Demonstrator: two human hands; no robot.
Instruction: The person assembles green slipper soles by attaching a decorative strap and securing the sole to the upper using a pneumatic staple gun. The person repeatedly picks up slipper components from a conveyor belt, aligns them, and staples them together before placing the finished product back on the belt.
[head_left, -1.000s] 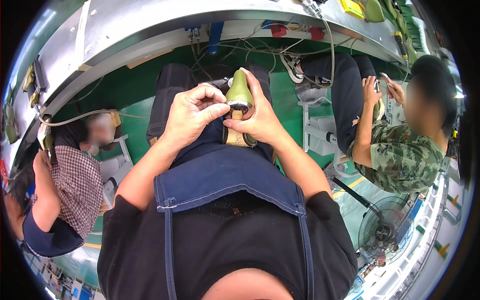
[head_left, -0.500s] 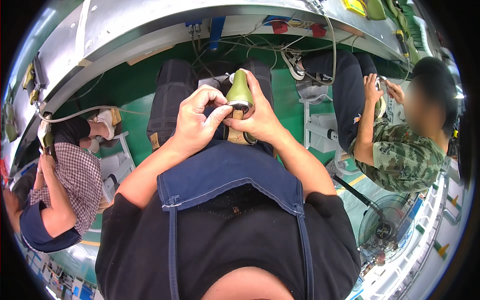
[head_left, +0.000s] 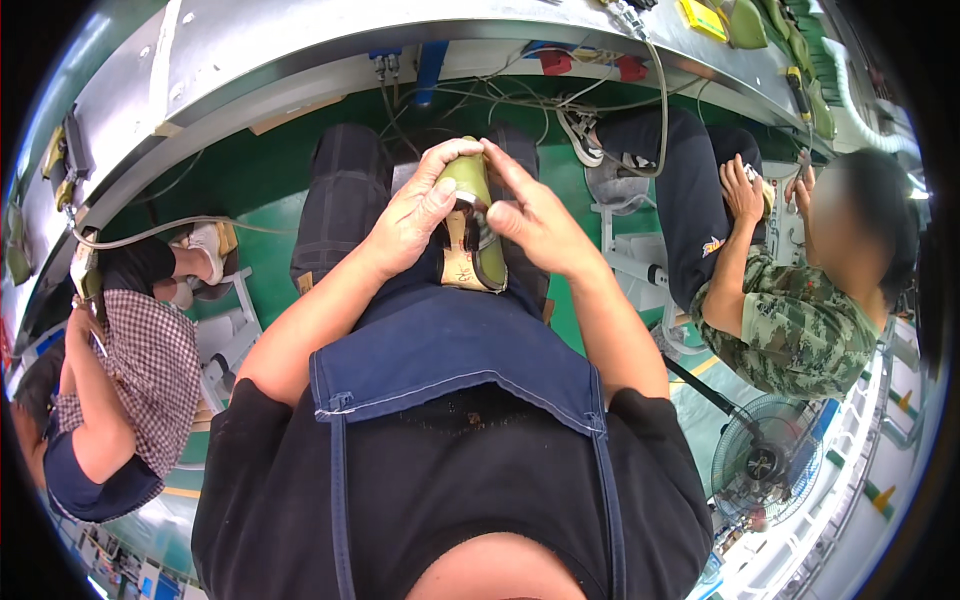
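An olive-green shoe [head_left: 468, 183] stretched over a tan shoe last [head_left: 459, 266] is between my knees, its toe pointing away from me. Dark lining shows in its opening, and the tan end bears handwritten marks. My left hand [head_left: 408, 216] wraps round the toe from the left, thumb on the near side and fingers over the far end. On the other side is my right hand [head_left: 545, 230], fingers stretched out and thumb apart, its fingertips at the toe's far right edge. The shoe's underside is hidden.
A metal workbench [head_left: 300, 50] curves across the far side, with cables [head_left: 520, 95] hanging below. At right, a person in camouflage [head_left: 790, 320] works seated near a standing fan [head_left: 765, 460]. Another person in a checked shirt [head_left: 155, 350] sits at left. A hose [head_left: 660, 110] dangles from the bench.
The shoe has turned and tipped, showing more of its opening and the last. My left hand has moved from a pinch at the rim onto the toe. My right hand has loosened and opened.
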